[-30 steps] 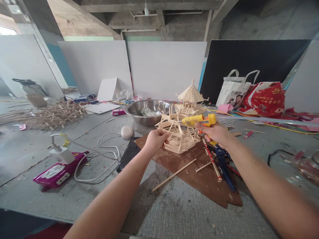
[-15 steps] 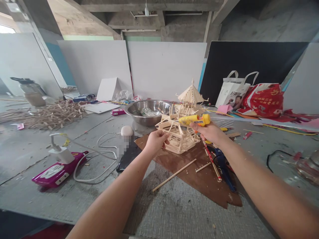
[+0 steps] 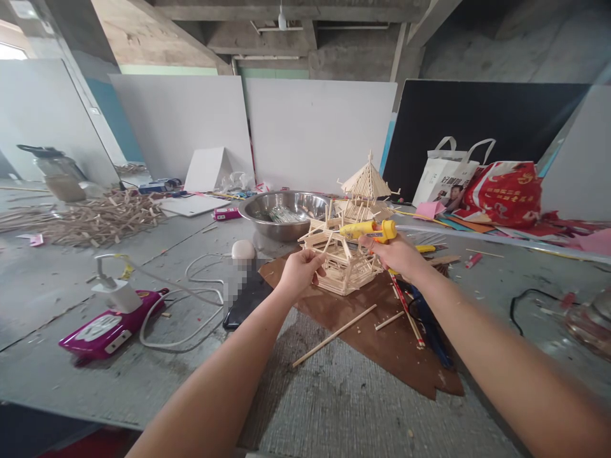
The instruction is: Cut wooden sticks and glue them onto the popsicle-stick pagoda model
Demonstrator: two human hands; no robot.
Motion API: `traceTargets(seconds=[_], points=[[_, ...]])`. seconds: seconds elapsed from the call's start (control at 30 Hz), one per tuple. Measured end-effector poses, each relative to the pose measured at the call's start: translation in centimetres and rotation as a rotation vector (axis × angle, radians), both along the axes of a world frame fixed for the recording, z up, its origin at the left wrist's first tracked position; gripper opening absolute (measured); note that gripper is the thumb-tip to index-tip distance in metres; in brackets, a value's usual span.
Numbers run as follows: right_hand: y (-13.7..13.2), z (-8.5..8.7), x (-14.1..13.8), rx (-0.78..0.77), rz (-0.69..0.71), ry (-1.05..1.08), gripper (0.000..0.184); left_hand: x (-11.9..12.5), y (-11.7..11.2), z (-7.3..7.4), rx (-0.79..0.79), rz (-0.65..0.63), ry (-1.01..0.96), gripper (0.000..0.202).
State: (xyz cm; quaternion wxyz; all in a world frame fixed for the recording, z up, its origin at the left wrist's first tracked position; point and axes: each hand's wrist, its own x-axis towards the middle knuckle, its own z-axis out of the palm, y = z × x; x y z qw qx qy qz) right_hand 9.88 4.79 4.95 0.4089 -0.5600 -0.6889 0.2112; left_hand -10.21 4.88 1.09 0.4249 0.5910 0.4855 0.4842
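Observation:
A many-sided model of pale wooden sticks rests on a brown sheet. My left hand is closed at its left side, thumb and fingers pinched on the stickwork; the exact stick is hard to make out. In my right hand is a yellow hot glue gun, its nozzle pointing left over the top of the model. Behind stands a pagoda-like stick roof. Two loose sticks, a long one and a short one, lie in front.
Blue-handled pliers lie under my right forearm. A steel bowl stands behind the model. To the left are a black phone, white cables and a purple power strip. A stick heap lies far left, bags back right.
My right hand and the glue gun have shifted slightly left and down over the model. My left hand stays at the model's side.

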Motion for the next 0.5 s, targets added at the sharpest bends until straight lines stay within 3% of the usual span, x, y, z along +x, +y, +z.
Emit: traceTargets(seconds=[0.5], points=[[-0.46, 0.85, -0.85, 0.036, -0.074, -0.132, 0.041, 0.0, 0.02, 0.06, 0.056, 0.055, 0.106, 0.025]])
